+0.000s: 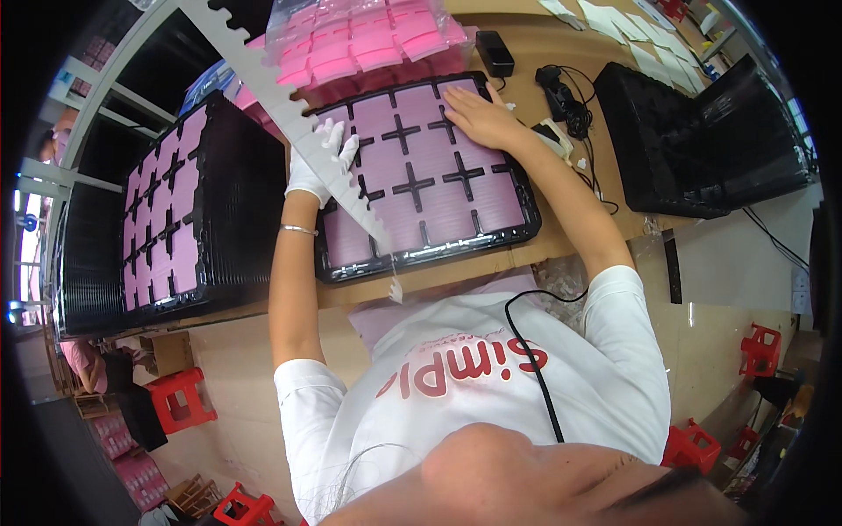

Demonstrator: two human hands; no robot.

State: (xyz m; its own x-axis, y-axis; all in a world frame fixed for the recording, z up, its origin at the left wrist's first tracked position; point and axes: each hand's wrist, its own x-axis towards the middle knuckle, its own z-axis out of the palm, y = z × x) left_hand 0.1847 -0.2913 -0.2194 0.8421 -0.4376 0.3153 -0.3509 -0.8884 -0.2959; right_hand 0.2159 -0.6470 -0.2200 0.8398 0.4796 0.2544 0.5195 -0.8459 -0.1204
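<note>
Head view shows us both hands on a black plastic tray [465,243] that lies flat on the near part of the worktop [526,35], its compartments lined with pink sheet [430,158] around raised black crosses. Our right hand [478,120] is bare, palm down and fingers stretched out over the far right corner, gripping nothing. Our left hand [306,175], in a white glove, is at the left edge, its visible fingers apart; a pale toothed strip [285,110] slants across it, so we cannot tell whether it grasps anything.

To work well here, as we judge it, we would keep the right palm flat and share the pressure evenly, because thin walls may flex if one corner takes it all. We would brace the left side at the rim rather than on the sheet, and keep the toothed strip from snagging the glove.

A stack of filled black trays [250,188] stands to the left, close enough for an elbow to catch. Bagged pink packs [368,44] sit just beyond the far rim; a black cable [576,116] lies on the right, before more black trays [645,145].
</note>
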